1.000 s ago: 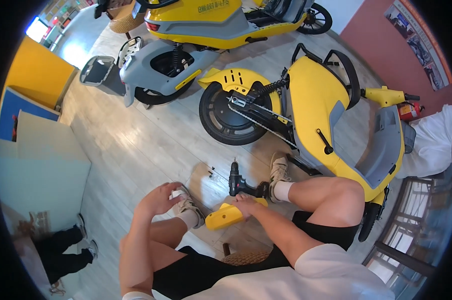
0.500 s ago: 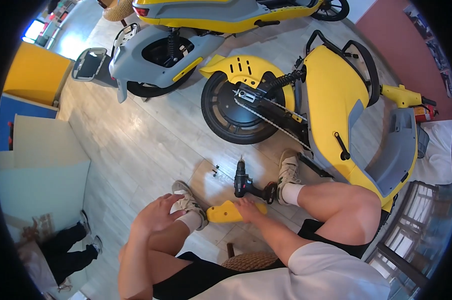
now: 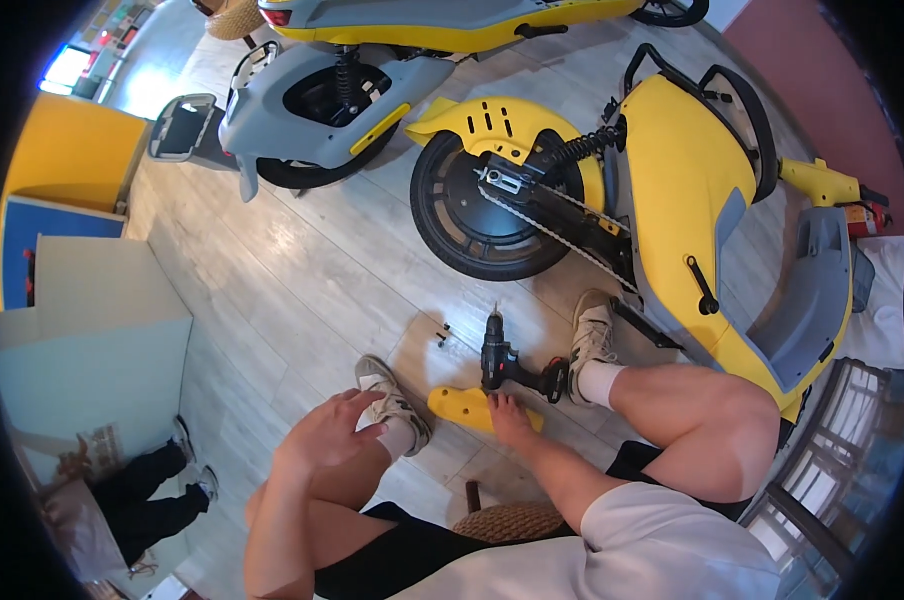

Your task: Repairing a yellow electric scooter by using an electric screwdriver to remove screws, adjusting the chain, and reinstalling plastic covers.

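Observation:
A yellow plastic cover panel [image 3: 455,405] with small holes lies low between my feet. My right hand [image 3: 513,418] grips its upper edge, fingers curled over it; the hand hides part of the panel. Just beyond the panel is a black cordless drill [image 3: 497,352], its bit pointing away from me. Several small dark screws [image 3: 442,335] lie on the floor left of the drill. My left hand [image 3: 334,428] hangs over my left knee with its fingers apart, holding nothing.
A yellow and grey scooter [image 3: 672,190] with its rear wheel [image 3: 487,215] and chain exposed stands ahead right. A second scooter [image 3: 312,130] is beyond it. At left are pale panels [image 3: 102,350] and another person's legs [image 3: 147,495]. A woven stool [image 3: 507,522] is beneath me.
The cover panel has shifted slightly away from me, toward the drill, and turned a little with my right hand. My left hand stays over the knee. The whole view has shifted slightly.

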`<state>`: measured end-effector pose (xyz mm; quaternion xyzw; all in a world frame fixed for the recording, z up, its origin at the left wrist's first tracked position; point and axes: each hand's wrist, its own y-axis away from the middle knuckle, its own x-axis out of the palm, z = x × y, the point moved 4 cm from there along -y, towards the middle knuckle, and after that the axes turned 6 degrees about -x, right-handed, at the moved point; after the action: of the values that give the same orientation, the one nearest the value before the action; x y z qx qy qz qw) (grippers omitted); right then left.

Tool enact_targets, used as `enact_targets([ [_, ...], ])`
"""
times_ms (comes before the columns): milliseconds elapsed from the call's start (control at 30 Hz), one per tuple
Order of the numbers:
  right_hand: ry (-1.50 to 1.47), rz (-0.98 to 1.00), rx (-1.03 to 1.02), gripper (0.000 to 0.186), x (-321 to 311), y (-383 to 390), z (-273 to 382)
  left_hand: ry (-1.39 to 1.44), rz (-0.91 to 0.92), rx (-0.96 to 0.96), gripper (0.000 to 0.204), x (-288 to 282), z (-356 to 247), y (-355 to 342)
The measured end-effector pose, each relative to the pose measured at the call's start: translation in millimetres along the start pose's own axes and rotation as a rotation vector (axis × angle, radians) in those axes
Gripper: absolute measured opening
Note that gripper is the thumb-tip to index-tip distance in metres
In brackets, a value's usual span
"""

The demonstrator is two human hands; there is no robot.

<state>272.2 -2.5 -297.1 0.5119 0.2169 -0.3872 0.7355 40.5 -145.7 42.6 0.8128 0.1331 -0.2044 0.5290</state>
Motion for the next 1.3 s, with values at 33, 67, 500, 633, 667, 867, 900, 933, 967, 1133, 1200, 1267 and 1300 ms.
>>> enact_targets([
  [33,0.0,0.0,0.001,0.062,2,-1,1,0.0,0.0,0.001,0.049,2,1,0],
  [67,-0.032,0.004,0.011,0.059,3,-2,2,-0.009,-0.011,0.01,0.049,2,1,0],
  [500,-0.02,0.077,-0.122,0.022,-54,-45,20,-0.027,-0.063,0.052,0.048,3,4,18],
  [633,-0.214,-0.227,-0.03,0.023,-85,-58,-4,-0.014,-0.116,0.165,0.054,22,29,12],
  [667,-0.169,-0.279,-0.068,0.033,-103,-50,-5,-0.031,-0.104,0.26,0.055,33,41,-3],
  [867,-0.166,-0.37,0.016,0.072,-82,-44,-52,-0.111,-0.09,0.081,0.052,38,10,-19],
  [900,-0.131,-0.345,-0.007,0.072,-84,-47,-43,-0.09,-0.087,0.048,0.052,38,14,-15],
  [933,-0.094,-0.322,-0.022,0.073,-87,-48,-36,-0.069,-0.082,0.022,0.053,39,17,-13],
  [967,-0.082,-0.327,-0.021,0.073,-87,-44,-41,-0.065,-0.09,0.03,0.053,42,20,-18],
  [1133,-0.2,-0.286,0.172,0.077,-73,-42,-71,-0.159,-0.204,-0.074,0.051,41,21,-18],
  [1200,-0.181,-0.226,0.184,0.08,-78,-39,-80,-0.179,-0.226,-0.045,0.048,51,8,-14],
  [1267,-0.054,-0.391,0.143,0.068,-82,-46,-82,-0.206,-0.23,0.038,0.048,61,-5,-8],
  [1300,-0.007,-0.415,0.049,0.059,-96,-43,-66,-0.209,-0.247,0.043,0.048,63,-9,4],
])
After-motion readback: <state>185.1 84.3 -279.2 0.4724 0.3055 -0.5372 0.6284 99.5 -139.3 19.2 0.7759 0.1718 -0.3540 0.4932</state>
